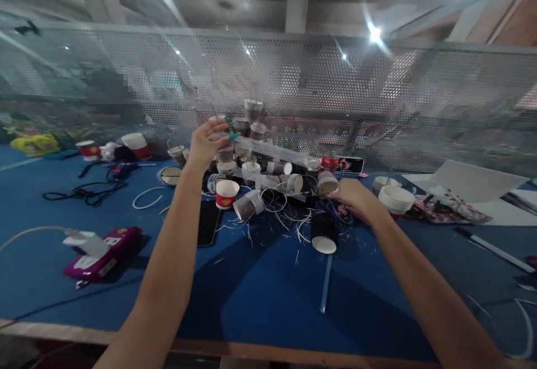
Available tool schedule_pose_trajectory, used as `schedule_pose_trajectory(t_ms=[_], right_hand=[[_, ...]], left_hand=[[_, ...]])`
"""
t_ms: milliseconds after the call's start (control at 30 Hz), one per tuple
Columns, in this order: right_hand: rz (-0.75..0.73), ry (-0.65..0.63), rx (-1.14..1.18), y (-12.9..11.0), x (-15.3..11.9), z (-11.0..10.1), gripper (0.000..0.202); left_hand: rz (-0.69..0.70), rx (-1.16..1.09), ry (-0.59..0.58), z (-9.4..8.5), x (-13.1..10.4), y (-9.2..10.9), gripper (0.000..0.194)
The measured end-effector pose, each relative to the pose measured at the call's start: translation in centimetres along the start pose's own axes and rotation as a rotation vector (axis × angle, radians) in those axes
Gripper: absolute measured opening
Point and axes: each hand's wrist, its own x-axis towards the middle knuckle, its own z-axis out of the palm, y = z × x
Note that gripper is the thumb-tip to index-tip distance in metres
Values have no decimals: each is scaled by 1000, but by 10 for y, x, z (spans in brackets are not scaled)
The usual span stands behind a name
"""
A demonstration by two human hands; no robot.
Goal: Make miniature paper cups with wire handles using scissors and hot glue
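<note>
My left hand is raised over the cluster of paper cups, fingers closed on one end of a long translucent plastic strip. The strip slopes down to the right, above the cups. A small teal tip shows at my left thumb. My right hand is low, fingers curled beside a grey-wrapped paper cup; what they grip is hidden. Below it lies a black-wrapped cup, its pale round end facing me. A red paper cup and a tipped grey cup are nearer my left forearm.
White cord pieces and scraps litter the middle. A dark phone lies by my left forearm; a purple power strip is at left. Stacked cups stand at right. A perforated metal screen rises behind the table.
</note>
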Motion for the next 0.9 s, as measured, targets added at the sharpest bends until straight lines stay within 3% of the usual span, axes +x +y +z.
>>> schedule_pose_trajectory(t_ms=[100,167,333,400,533,633,700,900], right_hand=[[41,25,-244,-18,-13,-15,42],[107,5,-406,-32,-30,-12,50],[196,-187,-421,-47,-72,35,59],[239,-157,-412,-43,-81,49,59],[114,-80,-167,-33,-90,46,69],[-51,65,4,-29,-97,36,74],[-87,143,93,-27,-100,38,78],[-149,254,416,-15,-81,85,73]], left_hand=[[-20,-13,104,5,0,-4,40],[-42,-29,134,6,0,-7,36],[-97,-162,125,9,2,-16,25],[-95,-194,141,12,3,-19,25],[-59,-141,165,18,5,-21,33],[-36,-107,167,23,4,-18,39],[-56,-126,122,30,0,-13,39],[-55,-224,-21,65,-27,12,27]])
